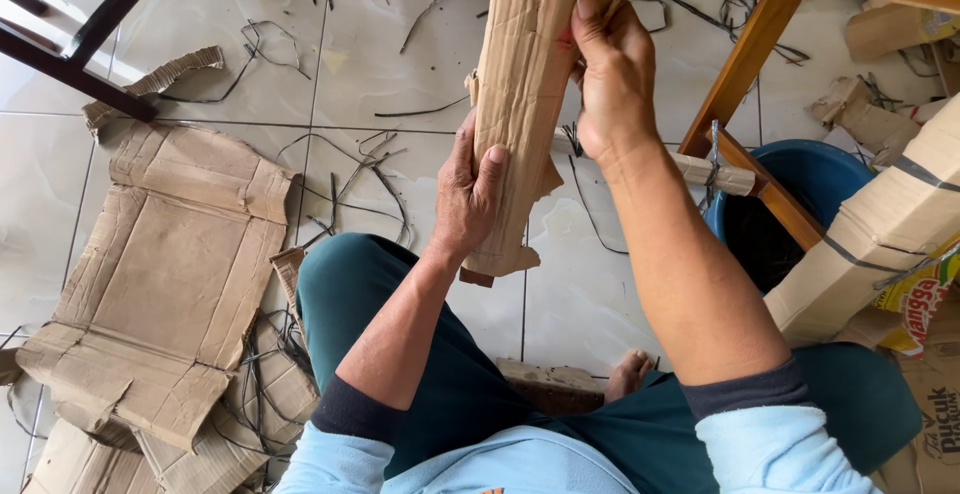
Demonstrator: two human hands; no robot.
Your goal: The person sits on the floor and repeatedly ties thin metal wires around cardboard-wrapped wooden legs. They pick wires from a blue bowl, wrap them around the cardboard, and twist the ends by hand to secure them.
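Brown corrugated cardboard, folded into a long strip [520,104], is held upright above the tiled floor [380,64] and in front of the knees. Its lower part is gripped by the left hand [468,194], fingers curled shut around the edge. Its upper part is clamped by the right hand [612,79], thumb pressed on the face. A flattened carton [165,284] lies at left, a blue bucket [810,169] at right.
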